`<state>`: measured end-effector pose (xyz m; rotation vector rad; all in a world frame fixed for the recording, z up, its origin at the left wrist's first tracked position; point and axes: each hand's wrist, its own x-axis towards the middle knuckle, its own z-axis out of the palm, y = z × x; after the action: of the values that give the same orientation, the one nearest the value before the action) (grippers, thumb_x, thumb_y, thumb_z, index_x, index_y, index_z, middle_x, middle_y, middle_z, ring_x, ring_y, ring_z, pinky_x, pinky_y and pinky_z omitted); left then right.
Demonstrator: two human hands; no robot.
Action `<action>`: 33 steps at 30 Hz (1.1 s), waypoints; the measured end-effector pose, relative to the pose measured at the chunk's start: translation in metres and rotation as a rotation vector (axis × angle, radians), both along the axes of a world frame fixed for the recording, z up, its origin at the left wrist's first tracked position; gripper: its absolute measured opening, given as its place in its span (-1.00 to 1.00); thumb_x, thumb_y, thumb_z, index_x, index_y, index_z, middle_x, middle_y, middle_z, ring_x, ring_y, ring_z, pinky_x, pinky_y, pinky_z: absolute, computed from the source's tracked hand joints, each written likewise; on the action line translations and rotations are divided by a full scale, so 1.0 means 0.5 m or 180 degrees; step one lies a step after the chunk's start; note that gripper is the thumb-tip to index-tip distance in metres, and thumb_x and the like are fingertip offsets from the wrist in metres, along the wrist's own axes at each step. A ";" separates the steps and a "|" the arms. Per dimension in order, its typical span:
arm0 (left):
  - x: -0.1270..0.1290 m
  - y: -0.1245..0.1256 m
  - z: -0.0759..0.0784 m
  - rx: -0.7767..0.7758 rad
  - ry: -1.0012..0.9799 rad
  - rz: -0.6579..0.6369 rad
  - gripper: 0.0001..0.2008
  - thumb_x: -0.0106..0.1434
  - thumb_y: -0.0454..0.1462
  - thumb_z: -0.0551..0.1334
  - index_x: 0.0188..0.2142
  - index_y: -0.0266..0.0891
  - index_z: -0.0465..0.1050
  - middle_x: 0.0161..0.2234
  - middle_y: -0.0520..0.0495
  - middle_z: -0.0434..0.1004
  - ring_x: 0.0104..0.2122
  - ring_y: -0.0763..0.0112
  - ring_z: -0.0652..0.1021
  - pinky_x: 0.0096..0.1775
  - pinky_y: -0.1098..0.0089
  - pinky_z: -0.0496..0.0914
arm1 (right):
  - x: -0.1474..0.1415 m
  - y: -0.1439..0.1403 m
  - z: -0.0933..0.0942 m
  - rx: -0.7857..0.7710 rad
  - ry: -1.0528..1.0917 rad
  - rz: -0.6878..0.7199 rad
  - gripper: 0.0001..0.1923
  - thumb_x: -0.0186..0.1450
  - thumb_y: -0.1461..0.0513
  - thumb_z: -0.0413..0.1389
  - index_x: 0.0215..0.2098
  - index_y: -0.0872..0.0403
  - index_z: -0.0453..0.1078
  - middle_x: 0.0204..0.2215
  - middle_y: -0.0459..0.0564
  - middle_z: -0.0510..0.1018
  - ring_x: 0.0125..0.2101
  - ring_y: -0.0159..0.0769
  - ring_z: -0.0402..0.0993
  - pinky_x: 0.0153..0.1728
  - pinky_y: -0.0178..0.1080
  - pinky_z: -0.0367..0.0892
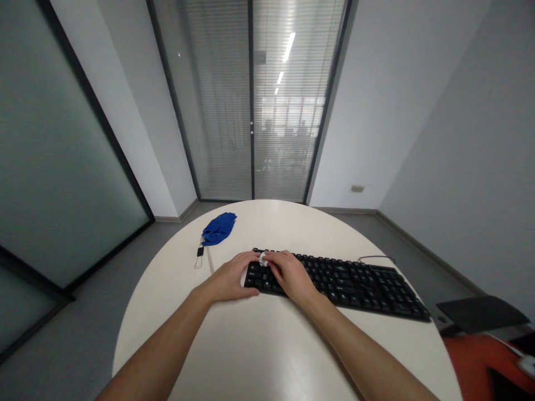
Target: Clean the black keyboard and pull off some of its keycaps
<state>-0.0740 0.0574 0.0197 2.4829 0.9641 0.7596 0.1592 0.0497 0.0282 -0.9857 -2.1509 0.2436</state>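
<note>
A black keyboard (pixel 359 284) lies on the round white table (pixel 259 345), angled toward the right. My left hand (pixel 229 277) rests at the keyboard's left end, its fingers on the far corner. My right hand (pixel 290 274) lies on the left keys and pinches a small white wad (pixel 263 258), like a tissue or wipe, against the keys. The fingertips of both hands meet at that wad. Which hand bears most of the wad I cannot tell.
A blue cloth pouch (pixel 219 228) lies at the far left of the table with a small tag and strap (pixel 200 254) beside it. The keyboard's cable (pixel 376 258) loops behind it. A dark chair (pixel 480 314) stands at the right. Glass door with blinds ahead.
</note>
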 end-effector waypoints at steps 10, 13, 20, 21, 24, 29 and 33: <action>-0.003 0.001 -0.002 -0.0085 0.0071 0.0088 -0.21 0.06 -0.12 0.46 0.23 -0.13 0.22 0.27 -0.22 0.26 0.25 0.05 0.30 0.26 0.08 0.22 | 0.012 -0.012 0.013 -0.0085 -0.0428 0.0350 -0.69 0.37 0.38 0.08 -0.02 -0.02 0.55 -0.08 -0.02 0.64 -0.13 -0.19 0.46 -0.04 -0.14 0.39; -0.001 0.000 -0.001 -0.0066 0.0039 0.0049 -0.25 0.08 -0.12 0.46 0.22 -0.12 0.25 0.27 -0.21 0.26 0.26 0.05 0.29 0.26 0.08 0.21 | 0.015 -0.016 0.019 -0.0089 -0.0552 0.0473 -0.70 0.38 0.37 0.07 -0.04 0.00 0.55 -0.05 -0.02 0.63 -0.13 -0.19 0.46 -0.05 -0.15 0.40; -0.003 -0.002 -0.003 -0.0091 0.0076 0.0110 -0.15 0.09 -0.12 0.46 0.30 -0.13 0.14 0.28 -0.22 0.24 0.26 0.08 0.29 0.27 0.09 0.20 | 0.026 -0.021 0.022 -0.0069 -0.0641 0.0660 -0.70 0.37 0.39 0.06 -0.04 0.03 0.54 -0.03 0.00 0.62 -0.10 -0.23 0.46 -0.03 -0.17 0.40; -0.003 -0.002 -0.003 -0.0089 0.0084 0.0110 -0.15 0.09 -0.12 0.45 0.30 -0.13 0.14 0.28 -0.22 0.24 0.26 0.08 0.29 0.27 0.09 0.19 | 0.029 -0.021 0.023 -0.0062 -0.0651 0.0691 -0.70 0.37 0.39 0.06 -0.05 0.02 0.55 -0.02 0.00 0.62 -0.10 -0.23 0.46 -0.03 -0.17 0.40; -0.003 -0.001 -0.003 -0.0093 0.0074 0.0092 -0.14 0.09 -0.11 0.45 0.31 -0.13 0.14 0.28 -0.23 0.24 0.26 0.06 0.29 0.27 0.07 0.20 | 0.038 -0.023 0.027 -0.0088 -0.0635 0.0761 -0.70 0.38 0.38 0.05 -0.06 0.01 0.56 -0.01 -0.01 0.61 -0.11 -0.25 0.47 -0.05 -0.19 0.42; -0.003 -0.002 -0.001 -0.0112 0.0062 0.0111 -0.14 0.08 -0.12 0.45 0.31 -0.12 0.13 0.28 -0.24 0.23 0.26 0.03 0.30 0.26 0.03 0.20 | 0.053 -0.022 0.039 -0.0188 -0.0700 0.0857 -0.70 0.39 0.36 0.05 -0.05 -0.01 0.56 -0.04 -0.04 0.64 -0.11 -0.25 0.49 -0.07 -0.20 0.41; -0.002 -0.004 0.002 -0.0147 0.0044 0.0139 -0.14 0.07 -0.13 0.46 0.31 -0.11 0.15 0.28 -0.24 0.24 0.25 0.03 0.31 0.26 0.04 0.21 | 0.065 -0.024 0.055 -0.0336 -0.0704 0.0962 -0.70 0.37 0.39 0.07 -0.10 -0.02 0.57 -0.11 -0.07 0.66 -0.12 -0.29 0.51 -0.06 -0.24 0.40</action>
<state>-0.0749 0.0552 0.0207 2.4378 1.0322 0.7266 0.1920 0.0377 0.0558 -0.7706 -2.5118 0.4133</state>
